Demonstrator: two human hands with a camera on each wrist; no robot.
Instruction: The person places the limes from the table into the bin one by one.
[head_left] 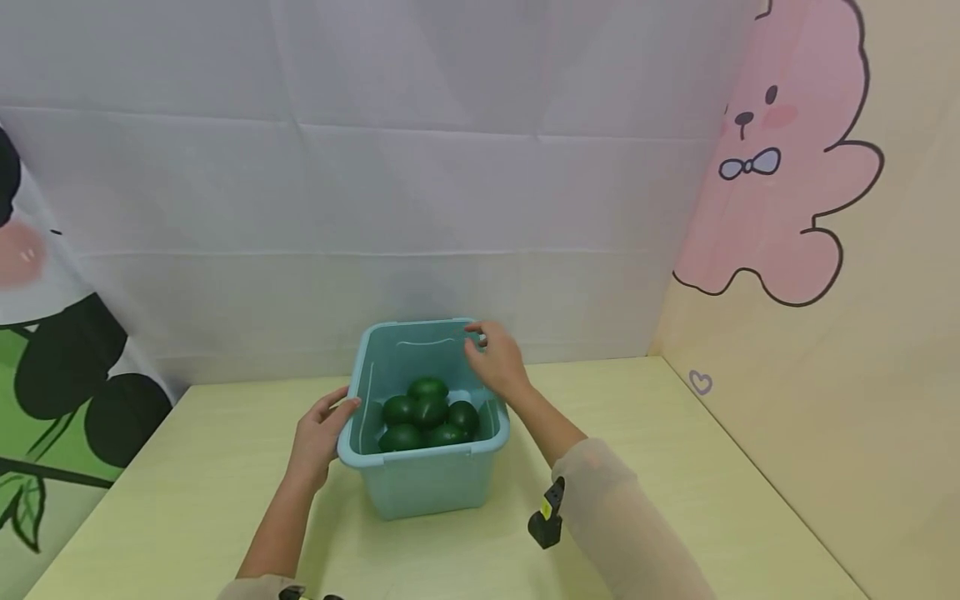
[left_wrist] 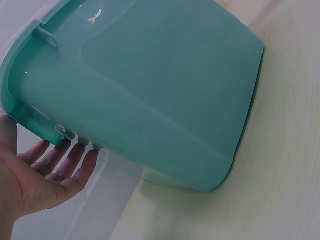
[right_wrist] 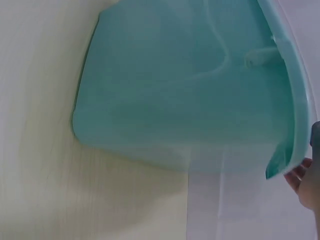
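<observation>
A teal plastic bin (head_left: 429,483) stands on the table, several smooth dark green avocados (head_left: 430,411) piled inside it. On its left side my left hand (head_left: 321,435) grips the rim, thumb near the top edge. The left wrist view shows the fingers of that hand (left_wrist: 45,172) reaching under the rim's lip. My right hand (head_left: 497,360) is at the bin's far right corner, its loosely bent fingers and thumb apart above the rim. Only part of the right hand (right_wrist: 305,182) shows in the right wrist view, close to the rim; whether it touches is unclear.
The pale yellow table (head_left: 630,467) extends on both sides of the bin. Behind it hangs a white cloth (head_left: 420,183). A wall with a pink bear drawing (head_left: 787,192) rises at right, and a panda print (head_left: 52,333) is at left.
</observation>
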